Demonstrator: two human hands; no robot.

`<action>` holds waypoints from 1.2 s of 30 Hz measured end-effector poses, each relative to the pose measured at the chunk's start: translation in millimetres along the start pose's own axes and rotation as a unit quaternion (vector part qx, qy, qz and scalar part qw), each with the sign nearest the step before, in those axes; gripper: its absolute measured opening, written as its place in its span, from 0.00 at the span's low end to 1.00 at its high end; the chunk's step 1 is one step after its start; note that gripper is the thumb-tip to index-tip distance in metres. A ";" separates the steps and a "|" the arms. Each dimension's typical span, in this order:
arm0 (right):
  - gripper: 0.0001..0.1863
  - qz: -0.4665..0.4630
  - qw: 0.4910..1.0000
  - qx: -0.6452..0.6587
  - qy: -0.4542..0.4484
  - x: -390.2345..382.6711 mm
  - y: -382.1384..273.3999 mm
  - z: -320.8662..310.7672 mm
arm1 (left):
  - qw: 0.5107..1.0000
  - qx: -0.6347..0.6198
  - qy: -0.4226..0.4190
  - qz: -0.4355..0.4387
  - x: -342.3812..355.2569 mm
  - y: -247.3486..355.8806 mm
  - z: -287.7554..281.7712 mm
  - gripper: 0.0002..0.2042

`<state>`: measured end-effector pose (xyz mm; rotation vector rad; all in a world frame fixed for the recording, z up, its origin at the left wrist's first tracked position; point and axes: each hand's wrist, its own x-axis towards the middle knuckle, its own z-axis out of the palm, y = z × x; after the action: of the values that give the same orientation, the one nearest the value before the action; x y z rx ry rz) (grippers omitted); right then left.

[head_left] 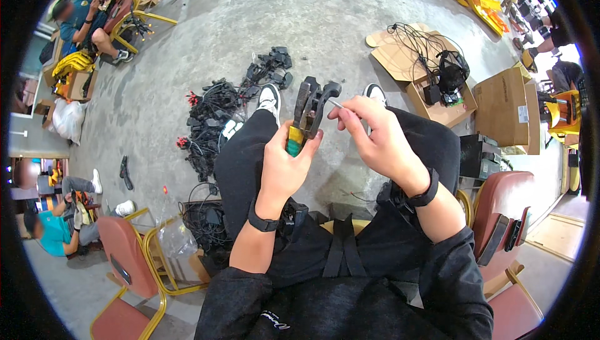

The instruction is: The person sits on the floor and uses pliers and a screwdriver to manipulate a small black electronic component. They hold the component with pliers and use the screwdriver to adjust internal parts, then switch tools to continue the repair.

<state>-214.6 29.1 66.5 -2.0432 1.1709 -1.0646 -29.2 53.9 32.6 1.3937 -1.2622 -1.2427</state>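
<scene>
My left hand (287, 165) is closed around a black clamp-like part (310, 107) with a ribbed pad and a curved arm, raised between my knees. A yellow-and-green grip (294, 140) shows in the same hand; whether it belongs to the black part or is a separate tool, I cannot tell. My right hand (375, 134) pinches a thin metal rod (336, 104) between thumb and fingers. The rod's tip points at the curved arm of the black part; contact is too small to make out.
Heaps of black cables (215, 115) and black modules (272, 65) lie on the floor ahead left. An open carton (440, 105) holding cables stands at right, beside a taller cardboard box (503, 105). Chairs (128, 255) flank me. Two people sit at left; another person's arm shows far right.
</scene>
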 end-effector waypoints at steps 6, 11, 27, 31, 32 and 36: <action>0.05 -0.088 0.989 -0.123 -0.002 1.7 0.1 -0.5 | 1.000 -0.006 -0.014 0.023 0.1 -3.6 -0.2 0.10; 0.08 -0.162 0.958 -0.236 0.019 4.3 -1.3 -4.6 | 0.995 0.085 0.009 0.059 -2.8 10.2 -1.2 0.11; 0.14 0.209 0.847 0.472 -0.127 -0.9 -1.2 -3.9 | 0.949 0.171 0.101 0.244 -3.0 4.3 -6.7 0.14; 0.18 0.296 0.690 0.645 -0.142 0.0 3.2 -5.7 | 0.958 0.149 0.100 0.223 -2.1 -0.2 -6.1 0.13; 0.18 0.301 0.681 0.653 -0.140 0.9 3.8 -6.5 | 0.963 0.136 0.096 0.212 -1.5 -0.9 -4.2 0.12; 0.17 0.283 0.726 0.614 -0.128 2.4 5.3 -4.3 | 0.982 0.084 0.083 0.147 -3.4 0.7 -3.4 0.10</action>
<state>-219.9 24.2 65.6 -0.6569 0.5354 -0.8040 -26.0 57.1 34.2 1.3402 -1.4197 -0.8189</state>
